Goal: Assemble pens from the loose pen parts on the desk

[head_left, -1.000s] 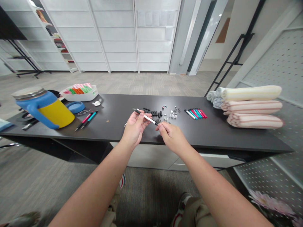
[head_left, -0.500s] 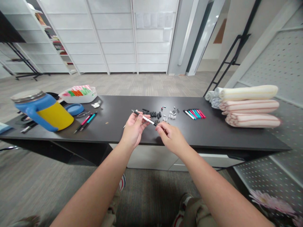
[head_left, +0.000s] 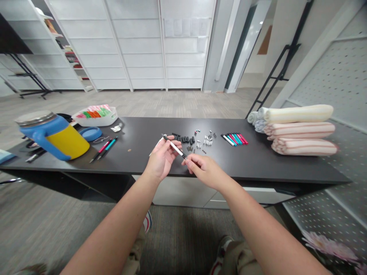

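Observation:
My left hand (head_left: 160, 159) holds a white pen (head_left: 176, 147) with black ends between thumb and fingers, the pen slanting down to the right. At its lower end, the thumb and fingertips of my right hand (head_left: 204, 166) are closed on the tip; whether a small part sits between them is too small to tell. Just beyond the hands lie short black grips (head_left: 187, 140), small white pieces (head_left: 207, 141), and tiny metal parts (head_left: 189, 148). A thin white pen-like piece (head_left: 156, 145) shows partly behind my left hand.
White, teal and red pen barrels (head_left: 234, 139) lie in a row on the dark table (head_left: 137, 152). Rolled towels (head_left: 301, 130) are stacked at right. To the left are a blue-and-yellow mug (head_left: 61, 137), a blue lid (head_left: 90, 133), two pens (head_left: 107, 148) and a white basket (head_left: 97, 121).
My right hand has shifted slightly left and down along with the pen's lower end. The pen now slants more steeply, and more of the small metal parts show behind it.

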The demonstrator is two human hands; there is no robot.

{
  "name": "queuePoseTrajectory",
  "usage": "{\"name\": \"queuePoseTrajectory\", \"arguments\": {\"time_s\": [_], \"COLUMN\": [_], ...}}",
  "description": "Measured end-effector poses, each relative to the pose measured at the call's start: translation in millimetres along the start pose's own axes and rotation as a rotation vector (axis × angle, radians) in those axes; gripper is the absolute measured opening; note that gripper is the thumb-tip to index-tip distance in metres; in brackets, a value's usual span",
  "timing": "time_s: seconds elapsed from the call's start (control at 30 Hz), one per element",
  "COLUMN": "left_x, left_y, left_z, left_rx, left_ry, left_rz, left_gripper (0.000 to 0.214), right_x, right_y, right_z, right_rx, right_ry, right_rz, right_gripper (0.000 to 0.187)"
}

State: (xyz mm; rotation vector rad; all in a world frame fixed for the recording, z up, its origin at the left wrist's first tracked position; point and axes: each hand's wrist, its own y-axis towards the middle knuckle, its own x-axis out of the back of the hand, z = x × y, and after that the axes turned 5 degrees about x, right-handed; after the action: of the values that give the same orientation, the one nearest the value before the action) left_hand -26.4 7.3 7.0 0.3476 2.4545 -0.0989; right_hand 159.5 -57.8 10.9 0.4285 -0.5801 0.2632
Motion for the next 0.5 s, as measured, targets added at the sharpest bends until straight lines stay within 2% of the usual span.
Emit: {"name": "queuePoseTrajectory", "arguments": {"time_s": [0.1,0.3,0.5], "left_x": [0.3,0.8,1.1], "left_y": [-1.0,-2.0,-3.5], "left_z": [-0.6,-3.7,-5.6], "left_rx": [0.007,0.105,0.102], "left_ry": [0.003,0.015,-0.002], "left_rz": [0.02,0.081,0.078], "left_gripper": [0.025,0.027,0.026], "right_x": [-0.7,-1.1,-0.8], "right_y": [-0.2,2.2,2.2], "right_z": [0.0,-5.2,-4.7], "right_rx": [0.043,0.001,0.044], "right_ry": [-0.057,-0.084,-0.043], "right_rz": [0.026,-0.017,0.047], "right_gripper": [0.028,0.029,0.032]}}
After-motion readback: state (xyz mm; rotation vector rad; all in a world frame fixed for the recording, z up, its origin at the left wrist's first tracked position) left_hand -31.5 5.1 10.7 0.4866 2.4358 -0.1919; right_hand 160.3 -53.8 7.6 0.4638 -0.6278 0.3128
